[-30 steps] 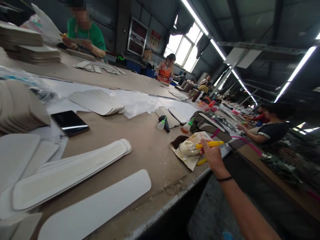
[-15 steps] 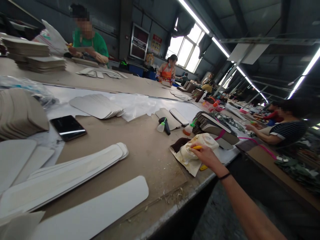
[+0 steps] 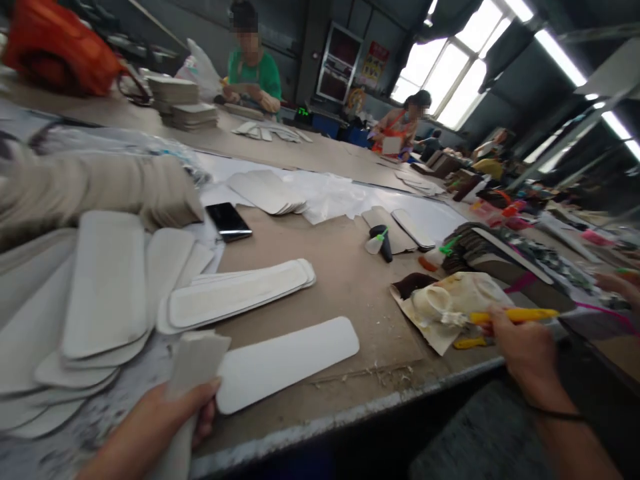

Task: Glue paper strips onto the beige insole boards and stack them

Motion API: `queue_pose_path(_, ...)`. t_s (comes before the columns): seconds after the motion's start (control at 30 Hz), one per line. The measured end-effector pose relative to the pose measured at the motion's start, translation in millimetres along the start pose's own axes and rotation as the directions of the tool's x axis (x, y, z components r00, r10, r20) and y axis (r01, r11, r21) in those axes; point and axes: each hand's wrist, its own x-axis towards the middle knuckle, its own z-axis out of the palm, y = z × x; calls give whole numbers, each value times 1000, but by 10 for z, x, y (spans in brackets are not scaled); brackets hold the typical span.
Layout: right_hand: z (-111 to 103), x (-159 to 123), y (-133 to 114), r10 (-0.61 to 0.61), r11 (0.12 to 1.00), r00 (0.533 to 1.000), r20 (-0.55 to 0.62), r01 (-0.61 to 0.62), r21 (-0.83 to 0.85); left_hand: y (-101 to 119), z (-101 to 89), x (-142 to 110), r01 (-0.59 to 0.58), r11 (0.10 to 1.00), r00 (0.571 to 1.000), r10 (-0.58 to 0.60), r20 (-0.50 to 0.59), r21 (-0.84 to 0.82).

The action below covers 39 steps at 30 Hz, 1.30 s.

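My right hand grips a yellow-handled brush at the table's right edge. Thick cream-coloured paste coats its bristles, which are beside a paste-crusted pot on a stained sheet. Under the brush lies a second yellow handle. At the lower left, my left hand is closed around pale flat strips, thumb on top. Close to that thumb, a long white rounded panel lies flat on the brown board. Behind it is a small stack of similar panels, the top one with a cream-tinted middle.
Fanned pale panels cover the left side, near a black phone. Two small squeeze bottles, one clear and one orange, stand behind the pot. Co-workers sit across the table, including a person in green. Another person's hand shows at right.
The view has swung left, and my left hand with the strips is now plainly visible. My right hand has drawn the brush back from the pot, showing its pasted bristles.
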Motion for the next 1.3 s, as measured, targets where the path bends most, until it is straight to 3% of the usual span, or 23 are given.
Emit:
queue_pose_path(0.07, 82, -320, -89, 46, 923, 994, 97, -79, 376, 29, -24, -25, 80, 996, 995, -77, 69, -37)
queue_pose_path(0.13, 210, -794, -256, -68, 786, 946, 316, -144, 601, 73, -27, -22, 99, 993, 992, -93, 88, -68)
queue_pose_path(0.23, 436, -1596, -592, -323, 727, 725, 608, -221, 650, 103, -35, -6, 112, 990, 987, -102, 122, -81)
queue_pose_path(0.3, 587, -2015, -791, -434, 694, 605, 668, -248, 676, 95, -50, 0, 117, 990, 984, -105, 143, -77)
queue_pose_path(0.37, 712, -2262, -911, -471, 693, 530, 705, -272, 667, 79, -67, 3, 114, 990, 984, -101, 149, -85)
queue_pose_path(0.43, 795, -2350, -948, -474, 716, 503, 723, -258, 648, 65, -81, 5, 110, 989, 984, -94, 151, -101)
queue_pose_path(0.67, 765, -2298, -964, -488, 757, 558, 671, -111, 644, 44, -100, 38, 97, 988, 982, -75, 174, -118)
queue_pose_path(0.87, 802, -2459, -1078, -486, 769, 524, 700, -125, 627, 26, -115, 61, 111, 990, 979, -94, 182, -82)
queue_pose_path(1.17, 768, -1961, -747, -478, 866, 708, 519, 281, 413, -23, -115, 33, 143, 989, 980, -135, 144, -48)
queue_pose_path(1.3, 726, -1760, -651, -525, 850, 744, 414, 430, 304, -53, -110, 45, 146, 988, 982, -139, 128, -48)
